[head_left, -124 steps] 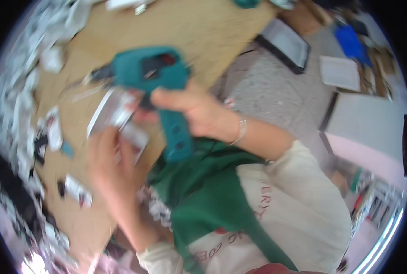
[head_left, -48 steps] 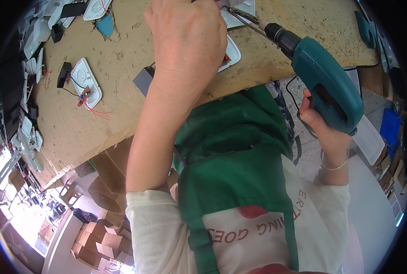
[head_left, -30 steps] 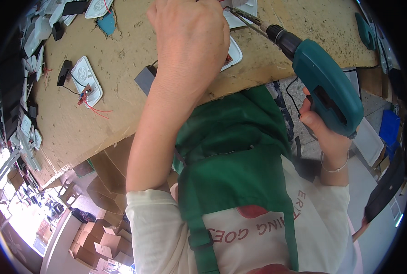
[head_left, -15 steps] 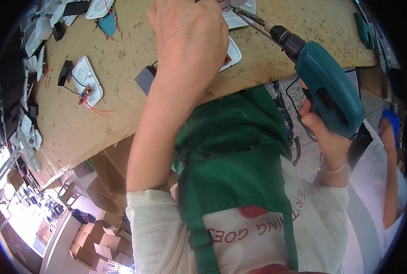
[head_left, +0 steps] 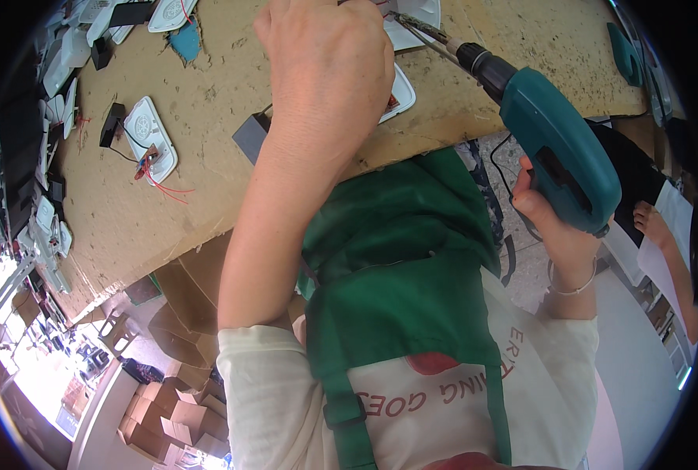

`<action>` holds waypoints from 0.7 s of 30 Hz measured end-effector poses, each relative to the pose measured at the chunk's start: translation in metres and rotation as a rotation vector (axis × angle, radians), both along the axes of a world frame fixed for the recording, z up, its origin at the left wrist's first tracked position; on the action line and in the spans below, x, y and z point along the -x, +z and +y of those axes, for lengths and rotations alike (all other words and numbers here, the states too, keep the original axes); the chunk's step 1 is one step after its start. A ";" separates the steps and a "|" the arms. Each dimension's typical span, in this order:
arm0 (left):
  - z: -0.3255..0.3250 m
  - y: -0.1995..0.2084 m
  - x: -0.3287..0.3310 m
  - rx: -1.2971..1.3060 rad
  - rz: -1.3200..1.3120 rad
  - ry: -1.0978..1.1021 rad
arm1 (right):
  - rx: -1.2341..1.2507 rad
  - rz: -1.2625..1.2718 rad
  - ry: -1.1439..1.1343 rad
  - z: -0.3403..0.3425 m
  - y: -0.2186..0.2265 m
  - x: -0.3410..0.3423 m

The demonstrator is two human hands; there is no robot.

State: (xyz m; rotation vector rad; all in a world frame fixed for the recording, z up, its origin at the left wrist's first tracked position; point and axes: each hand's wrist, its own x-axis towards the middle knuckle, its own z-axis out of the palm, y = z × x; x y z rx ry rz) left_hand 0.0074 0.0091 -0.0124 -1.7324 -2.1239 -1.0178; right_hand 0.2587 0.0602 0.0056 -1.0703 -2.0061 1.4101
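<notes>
My right hand (head_left: 556, 223) is wrapped round the grip of a teal soldering gun (head_left: 564, 145). Its dark, worn metal tip (head_left: 423, 30) points up and left, reaching a white plastic housing (head_left: 423, 16) with thin red wires at the top edge. My left hand (head_left: 329, 66) is beside that housing, back upward and fingers curled; what they hold is hidden by the hand and the picture's edge. Partly under this hand lies another white housing (head_left: 402, 92) with a small circuit board. A black box (head_left: 251, 137) on a lead sits by my left wrist.
A white shell (head_left: 147, 129) with board and red wires lies to the left on the cardboard-covered table (head_left: 208, 188), a small black block (head_left: 112, 125) wired to it. More shells (head_left: 55, 74) pile up along the left edge. Another person's hand (head_left: 653, 223) shows at the right.
The soldering gun and my right hand have shifted slightly left and up. My left hand has barely moved. At the right, the other person's arm has changed position, and the blue thing there is gone from view.
</notes>
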 end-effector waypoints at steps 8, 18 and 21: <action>0.000 0.001 0.000 0.018 0.016 0.010 | -0.097 -0.009 0.094 0.004 -0.001 0.002; 0.000 0.000 0.000 0.025 -0.006 0.009 | -0.180 0.032 0.162 0.006 -0.001 0.003; 0.001 0.000 0.000 0.010 0.020 0.001 | -0.096 0.049 0.100 0.004 0.000 0.003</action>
